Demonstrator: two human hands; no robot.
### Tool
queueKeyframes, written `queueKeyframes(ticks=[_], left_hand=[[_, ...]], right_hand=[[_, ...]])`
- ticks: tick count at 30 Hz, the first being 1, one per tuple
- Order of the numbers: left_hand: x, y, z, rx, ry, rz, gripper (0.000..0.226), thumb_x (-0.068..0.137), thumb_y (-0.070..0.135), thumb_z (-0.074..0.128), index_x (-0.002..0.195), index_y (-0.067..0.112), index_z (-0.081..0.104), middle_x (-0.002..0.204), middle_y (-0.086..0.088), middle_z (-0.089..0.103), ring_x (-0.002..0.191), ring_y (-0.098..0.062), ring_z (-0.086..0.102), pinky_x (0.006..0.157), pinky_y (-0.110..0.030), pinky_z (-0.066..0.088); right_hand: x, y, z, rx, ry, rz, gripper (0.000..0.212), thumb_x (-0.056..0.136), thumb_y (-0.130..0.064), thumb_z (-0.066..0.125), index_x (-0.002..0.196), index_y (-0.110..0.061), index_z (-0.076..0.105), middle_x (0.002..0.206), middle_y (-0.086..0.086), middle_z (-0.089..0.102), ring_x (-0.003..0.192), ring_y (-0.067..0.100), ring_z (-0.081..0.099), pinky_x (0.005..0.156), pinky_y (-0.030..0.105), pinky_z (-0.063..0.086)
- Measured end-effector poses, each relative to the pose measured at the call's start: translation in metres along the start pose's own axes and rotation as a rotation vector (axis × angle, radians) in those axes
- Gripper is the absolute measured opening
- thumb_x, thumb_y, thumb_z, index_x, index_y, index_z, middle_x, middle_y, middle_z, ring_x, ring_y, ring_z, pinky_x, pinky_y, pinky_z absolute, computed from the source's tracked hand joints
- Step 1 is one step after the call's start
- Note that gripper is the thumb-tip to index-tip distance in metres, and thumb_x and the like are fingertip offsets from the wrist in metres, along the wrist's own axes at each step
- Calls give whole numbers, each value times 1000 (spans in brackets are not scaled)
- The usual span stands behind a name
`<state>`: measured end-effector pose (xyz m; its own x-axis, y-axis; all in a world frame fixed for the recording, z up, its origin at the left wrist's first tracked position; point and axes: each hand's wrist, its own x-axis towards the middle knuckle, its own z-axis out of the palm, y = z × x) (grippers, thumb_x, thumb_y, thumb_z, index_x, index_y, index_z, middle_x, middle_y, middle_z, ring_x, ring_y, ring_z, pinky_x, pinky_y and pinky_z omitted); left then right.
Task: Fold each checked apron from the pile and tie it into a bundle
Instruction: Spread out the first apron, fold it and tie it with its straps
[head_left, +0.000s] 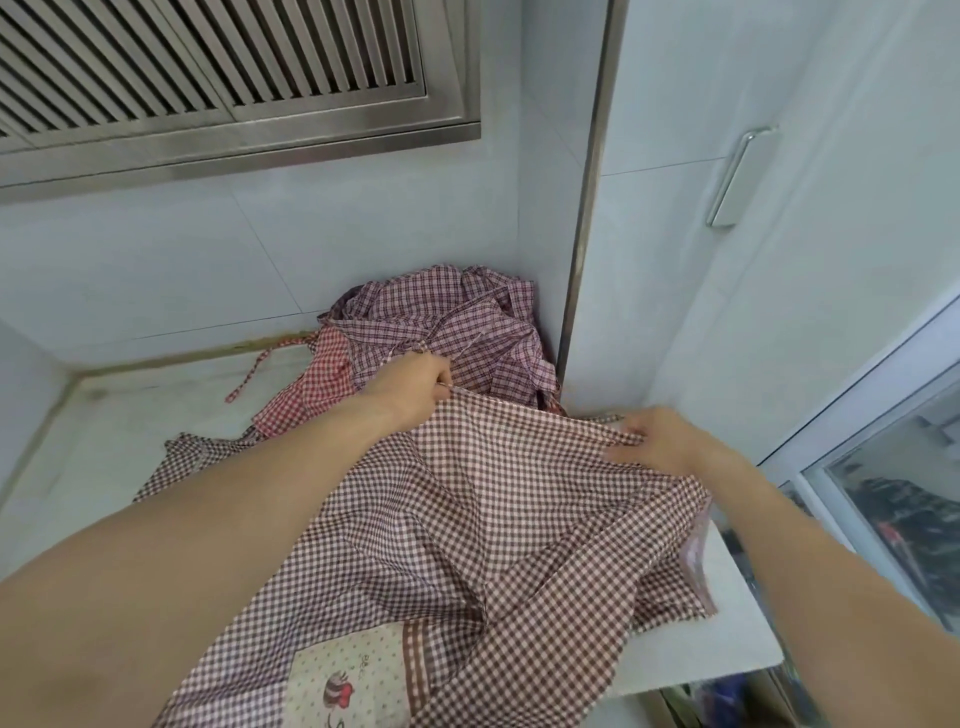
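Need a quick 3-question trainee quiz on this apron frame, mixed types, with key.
1. True or false: both the left hand and the right hand grip the far edge of the brown checked apron.
2. Where is the pile of aprons? A) on the floor B) in the corner against the wall, beyond the hands C) inside the cabinet
3. Fill in: the patch pocket on the spread apron lies at the ____ edge of the picture.

Key: 1 true; 2 B; 3 bottom.

Commercial kitchen: steel extractor hood (208, 78)
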<state>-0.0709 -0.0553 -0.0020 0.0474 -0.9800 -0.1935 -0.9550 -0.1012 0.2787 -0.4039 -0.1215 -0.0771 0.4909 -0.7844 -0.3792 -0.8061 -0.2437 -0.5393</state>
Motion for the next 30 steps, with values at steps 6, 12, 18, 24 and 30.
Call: queueKeyframes(ticks=[6,12,18,24,30], left_hand=[[-5,-6,4,169,37,-37,17,100,8,48,104,13,65,100,-2,67,87,-18,63,85,-37,51],[-2,4,7,111,-37,11,25,97,31,61,118,17,63,112,3,64,98,-17,62,97,-36,49],[3,7,9,153,-60,-12,9,92,21,66,94,13,70,96,2,69,85,-16,66,79,-31,55],[3,9,1,70,-41,83,22,91,21,70,112,20,63,112,3,63,100,-16,59,94,-33,49],[0,16,-4,3,-84,57,36,91,19,70,126,16,60,124,-2,60,113,-19,58,100,-32,46]], right_hand=[[-31,59,-44,-5,90,255,28,86,-45,72,77,-19,64,84,0,59,87,23,57,69,29,40],[-49,59,-54,448,307,208,21,75,-21,85,92,-15,75,97,2,72,89,14,64,78,26,49],[-58,54,-59,411,330,183,11,85,-27,77,90,-18,76,92,4,74,82,21,66,83,35,53],[-68,52,-84,296,313,210,9,83,-24,80,85,-16,75,87,7,72,74,23,60,71,37,50],[-74,54,-107,172,240,330,29,73,-27,88,84,-8,69,83,9,72,73,22,62,70,34,50]])
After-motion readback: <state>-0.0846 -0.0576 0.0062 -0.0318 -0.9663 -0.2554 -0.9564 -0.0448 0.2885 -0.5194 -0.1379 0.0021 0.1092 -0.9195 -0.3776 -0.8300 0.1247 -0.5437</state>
